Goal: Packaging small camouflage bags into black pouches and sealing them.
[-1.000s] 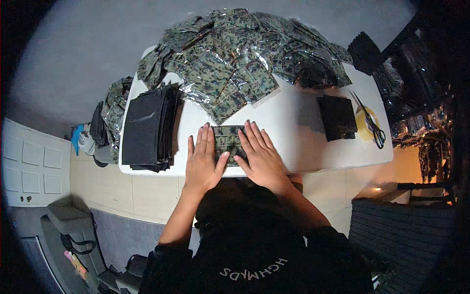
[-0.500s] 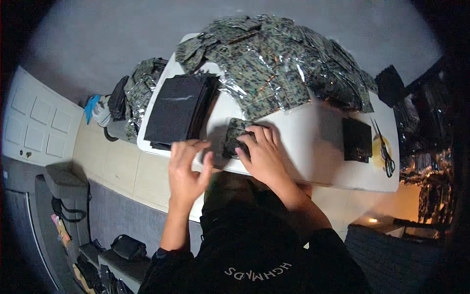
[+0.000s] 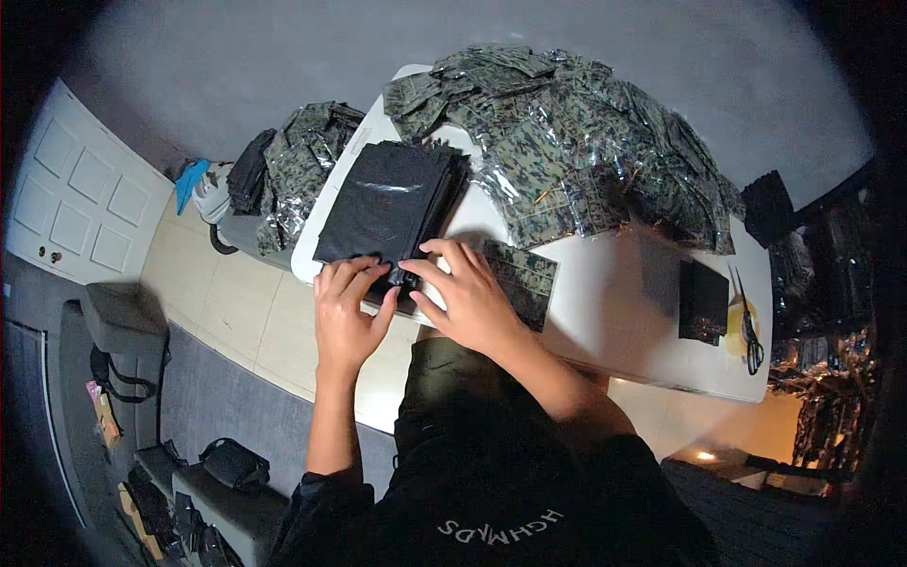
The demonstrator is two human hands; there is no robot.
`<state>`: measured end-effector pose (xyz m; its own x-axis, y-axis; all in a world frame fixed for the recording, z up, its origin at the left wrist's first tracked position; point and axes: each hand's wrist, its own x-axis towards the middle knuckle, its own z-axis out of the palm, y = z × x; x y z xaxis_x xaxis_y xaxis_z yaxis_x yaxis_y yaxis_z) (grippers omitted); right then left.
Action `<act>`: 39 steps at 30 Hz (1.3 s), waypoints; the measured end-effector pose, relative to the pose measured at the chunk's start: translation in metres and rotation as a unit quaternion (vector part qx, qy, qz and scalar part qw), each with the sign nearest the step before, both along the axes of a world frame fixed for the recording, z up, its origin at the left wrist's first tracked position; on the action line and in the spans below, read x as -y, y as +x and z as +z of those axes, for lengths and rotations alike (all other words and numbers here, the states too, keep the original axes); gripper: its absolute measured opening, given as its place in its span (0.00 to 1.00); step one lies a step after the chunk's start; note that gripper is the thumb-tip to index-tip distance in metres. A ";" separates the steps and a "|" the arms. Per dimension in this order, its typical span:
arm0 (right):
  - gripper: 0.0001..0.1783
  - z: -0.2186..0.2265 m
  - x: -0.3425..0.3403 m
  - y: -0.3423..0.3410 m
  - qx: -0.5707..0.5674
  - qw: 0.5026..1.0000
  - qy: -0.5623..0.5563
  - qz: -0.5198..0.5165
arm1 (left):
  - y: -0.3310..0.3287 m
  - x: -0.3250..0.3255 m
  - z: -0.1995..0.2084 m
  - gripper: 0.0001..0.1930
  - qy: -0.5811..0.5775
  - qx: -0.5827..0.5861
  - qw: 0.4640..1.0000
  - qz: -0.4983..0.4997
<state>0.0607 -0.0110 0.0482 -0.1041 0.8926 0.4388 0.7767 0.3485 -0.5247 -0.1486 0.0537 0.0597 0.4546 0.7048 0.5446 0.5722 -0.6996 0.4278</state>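
Left hand: your left hand [image 3: 345, 317] lies flat, fingers spread, on the near edge of the black stack [image 3: 392, 203]; nothing pinched that I can see.
Right hand: your right hand [image 3: 463, 298] is open too, fingertips meeting the stack's near corner, palm over the camouflage packet [image 3: 524, 279].
Packet: lying flat on the table, just right of the stack, half under your right palm.
Table: white table [image 3: 614, 317], with a shiny heap of camouflage packets [image 3: 576, 142] at the far side, a small black pile [image 3: 704, 300] and scissors [image 3: 751, 326] off to your right.
Room: pale tiled floor [image 3: 236, 317] and a white door [image 3: 80, 203] on your left.
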 end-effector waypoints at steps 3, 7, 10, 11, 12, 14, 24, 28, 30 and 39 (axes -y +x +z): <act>0.25 0.000 -0.002 -0.003 0.002 1.000 -0.004 -0.003 | -0.004 -0.003 -0.005 0.13 0.002 -0.013 1.000 0.002; 0.24 -0.001 0.000 -0.002 -0.009 1.000 -0.015 0.000 | -0.003 -0.007 -0.008 0.07 0.027 0.007 1.000 0.005; 0.24 -0.005 0.001 0.000 -0.010 1.000 -0.018 -0.005 | 0.003 -0.001 0.000 0.05 0.030 0.032 0.999 0.009; 0.22 -0.011 0.000 0.000 -0.060 0.998 -0.002 -0.002 | 0.006 0.003 0.004 0.04 0.036 0.048 0.998 0.011; 0.22 -0.017 0.000 0.001 -0.110 0.994 0.015 -0.001 | 0.011 0.008 0.006 0.04 0.037 0.050 0.998 0.009; 0.25 -0.021 0.014 0.008 -0.285 0.952 -0.110 -0.035 | 0.024 0.022 0.015 0.04 0.052 0.099 0.993 -0.049; 0.23 0.010 0.092 0.110 -0.478 0.840 -0.254 0.039 | 0.080 0.061 0.027 0.11 -0.098 0.164 0.955 -0.228; 0.27 0.038 0.129 0.148 -0.318 0.899 -0.301 0.012 | 0.109 0.033 0.017 0.30 -0.311 0.217 0.901 -0.209; 0.27 0.041 0.137 0.158 -0.329 0.895 -0.301 0.015 | 0.131 0.029 0.001 0.36 -0.467 0.198 0.821 -0.264; 0.32 0.062 0.157 0.215 -0.168 0.957 -0.237 0.013 | 0.180 0.033 -0.024 0.17 -0.752 0.241 0.550 -0.271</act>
